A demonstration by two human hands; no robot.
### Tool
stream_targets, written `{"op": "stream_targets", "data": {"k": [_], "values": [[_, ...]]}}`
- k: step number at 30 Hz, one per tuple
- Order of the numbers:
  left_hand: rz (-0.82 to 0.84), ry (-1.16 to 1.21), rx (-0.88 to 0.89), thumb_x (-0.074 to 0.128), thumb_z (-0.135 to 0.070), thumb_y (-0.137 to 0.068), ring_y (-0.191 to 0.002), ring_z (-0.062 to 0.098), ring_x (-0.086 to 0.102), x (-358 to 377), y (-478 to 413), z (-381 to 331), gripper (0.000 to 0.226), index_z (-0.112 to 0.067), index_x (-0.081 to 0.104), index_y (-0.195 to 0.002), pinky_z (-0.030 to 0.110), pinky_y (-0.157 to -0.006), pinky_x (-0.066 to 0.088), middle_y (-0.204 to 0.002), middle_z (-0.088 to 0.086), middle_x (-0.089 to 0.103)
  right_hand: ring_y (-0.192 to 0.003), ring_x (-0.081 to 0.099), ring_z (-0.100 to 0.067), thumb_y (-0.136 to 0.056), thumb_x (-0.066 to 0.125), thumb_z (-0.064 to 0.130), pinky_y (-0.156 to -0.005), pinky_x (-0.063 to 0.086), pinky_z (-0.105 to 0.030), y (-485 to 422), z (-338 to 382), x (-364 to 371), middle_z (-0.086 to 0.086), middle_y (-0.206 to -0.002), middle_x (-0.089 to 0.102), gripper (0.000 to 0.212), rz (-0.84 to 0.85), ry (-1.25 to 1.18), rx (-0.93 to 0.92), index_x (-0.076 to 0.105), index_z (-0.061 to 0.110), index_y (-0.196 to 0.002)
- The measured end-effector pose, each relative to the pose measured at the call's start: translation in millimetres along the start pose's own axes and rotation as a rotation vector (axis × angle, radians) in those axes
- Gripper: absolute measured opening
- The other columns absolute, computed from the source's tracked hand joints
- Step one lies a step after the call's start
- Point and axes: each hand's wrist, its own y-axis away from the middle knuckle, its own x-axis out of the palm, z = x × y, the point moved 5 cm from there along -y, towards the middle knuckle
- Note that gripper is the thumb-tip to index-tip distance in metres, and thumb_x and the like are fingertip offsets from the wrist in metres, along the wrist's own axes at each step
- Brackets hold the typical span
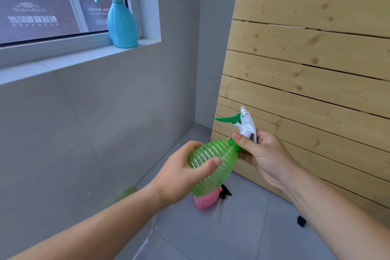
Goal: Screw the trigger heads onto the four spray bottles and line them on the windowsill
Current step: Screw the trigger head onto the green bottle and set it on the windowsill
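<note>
I have my left grip (185,173) clamped round the green ribbed bottle (213,162), my right grip (263,154) pinching its trigger head (247,124). Below them, a pink bottle (205,201) lies on the floor (263,243). Far up-left, 1 teal spray bottle (122,23) stands on the windowsill (63,60).

— What lettering can be read?
— "MARCO POLO" is seen in pale capitals on the dark signboard (33,15) beyond the window (63,39), with large Chinese characters beneath.
— Anything else?
— "MKB" is made out, boxed, on the right-hand panel (92,15), cut off by the blue spray bottle (121,23).
</note>
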Motion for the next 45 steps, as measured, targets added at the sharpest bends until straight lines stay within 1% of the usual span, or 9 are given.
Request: {"op": "stream_targets", "data": {"k": [5,11,18,23,28,32,36,41,45], "values": [[0.150,0.366,-0.165,0.066,-0.052,-0.081,-0.075,0.013,0.071,9,2,4,0.052,-0.013,0.068,-0.115,0.022,-0.059,0.053,-0.088,-0.002,0.073,-0.080,0.069,-0.021,-0.076,0.071,0.024,-0.071,0.056,-0.030,4,-2,9,-0.010,-0.089,0.073,0.031,0.059,-0.158,0.064,0.065,0.005,-0.099],[-0.048,0.573,-0.162,0.063,-0.058,-0.075,-0.082,0.016,0.075,-10,-3,-3,0.064,-0.012,0.063,-0.120,0.030,-0.065,0.060,-0.099,0.006,0.075,-0.109,0.067,-0.033,-0.080,0.072,0.033,-0.097,0.049,-0.046,11,-12,22,-0.015,-0.116,0.073,0.041,0.115,-0.066,0.102,0.069,0.012,-0.115],[-0.163,0.413,0.034,0.049,-0.058,-0.095,-0.114,0.014,0.068,-52,-5,-17,0.042,-0.031,0.055,-0.126,0.037,-0.101,0.055,-0.126,0.003,0.068,-0.105,0.072,-0.022,-0.079,0.066,0.036,-0.093,0.054,-0.040,4,15,79,-0.001,-0.112,0.077,0.049,0.235,0.142,-0.103,0.059,0.029,-0.127],[-0.220,0.296,0.188,0.037,-0.030,-0.108,-0.094,-0.017,0.060,-113,-14,-41,0.030,-0.024,0.043,-0.137,0.002,-0.077,0.047,-0.127,-0.002,0.062,-0.106,0.072,-0.018,-0.073,0.074,0.051,-0.089,0.056,-0.033,-34,44,139,-0.002,-0.114,0.075,0.066,0.303,0.193,-0.276,0.055,0.035,-0.133],[-0.391,0.137,0.291,0.051,-0.017,-0.104,-0.084,-0.004,0.067,-208,-33,-67,0.033,-0.016,0.047,-0.137,0.009,-0.071,0.052,-0.108,0.004,0.067,-0.104,0.072,-0.016,-0.080,0.068,0.054,-0.094,0.056,-0.040,-102,68,220,-0.006,-0.125,0.065,0.066,0.341,0.296,-0.362,0.046,0.041,-0.141],[-0.493,0.106,0.244,0.060,-0.021,-0.101,-0.090,0.013,0.072,-270,-59,-76,0.035,-0.018,0.053,-0.134,0.019,-0.076,0.057,-0.117,0.012,0.072,-0.110,0.067,-0.022,-0.063,0.067,0.072,-0.096,0.055,-0.044,-158,88,271,-0.013,-0.127,0.057,0.086,0.321,0.403,-0.386,0.045,0.042,-0.140],[-0.620,0.047,0.229,0.065,-0.016,-0.098,-0.081,0.013,0.072,-324,-80,-81,0.037,-0.011,0.054,-0.132,0.013,-0.064,0.058,-0.113,0.014,0.073,-0.108,0.065,-0.022,-0.090,0.065,0.036,-0.094,0.055,-0.039,-195,104,316,-0.008,-0.122,0.059,0.047,0.312,0.392,-0.414,0.046,0.035,-0.133],[-0.653,-0.020,0.160,0.066,-0.023,-0.097,-0.054,-0.012,0.066,-361,-104,-73,0.028,-0.023,0.053,-0.123,0.007,-0.052,0.051,-0.088,-0.004,0.071,-0.099,0.064,-0.018,-0.094,0.060,0.033,-0.068,0.047,-0.020,-227,106,348,-0.004,-0.117,0.063,0.040,0.254,0.467,-0.464,0.047,0.029,-0.131],[-0.676,-0.057,0.110,0.068,-0.029,-0.095,-0.085,0.016,0.075,-370,-118,-68,0.037,-0.022,0.056,-0.130,0.035,-0.089,0.060,-0.099,0.007,0.076,-0.096,0.069,-0.021,-0.094,0.060,0.033,-0.086,0.056,-0.036,-245,102,357,-0.008,-0.117,0.066,0.037,0.247,0.475,-0.459,0.050,0.029,-0.129]]}}
